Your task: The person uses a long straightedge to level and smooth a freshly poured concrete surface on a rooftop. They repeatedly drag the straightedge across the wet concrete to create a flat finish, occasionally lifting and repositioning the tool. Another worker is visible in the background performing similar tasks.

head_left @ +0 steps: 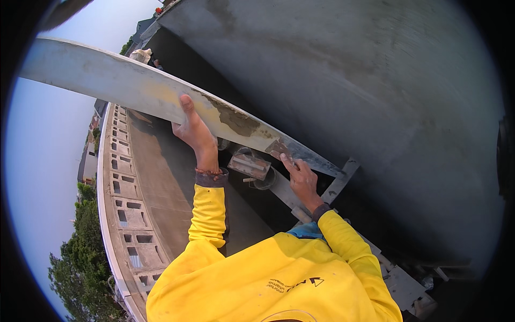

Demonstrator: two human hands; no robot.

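Observation:
A long pale straightedge [123, 78] slants from the upper left down toward the middle right. My left hand [198, 134] is closed on its lower edge, thumb on the near face and the other fingers hidden behind. Wet grey mortar [236, 121] clings to that face, between my two hands. In my right hand [303, 183] is a small scraper [277, 147], its index finger stretched along it. The scraper's blade lies against the straightedge at the lower end of the mortar, and most of its handle is hidden by my fingers.
A grey plastered wall [375, 107] rises on the right. Below my hands are a mortar-stained box-like thing [249, 164] and a bucket [264, 180], beside a narrow plank [287, 189]. A parapet with openings [129, 206] curves along the left. Boards [405, 287] lie at lower right.

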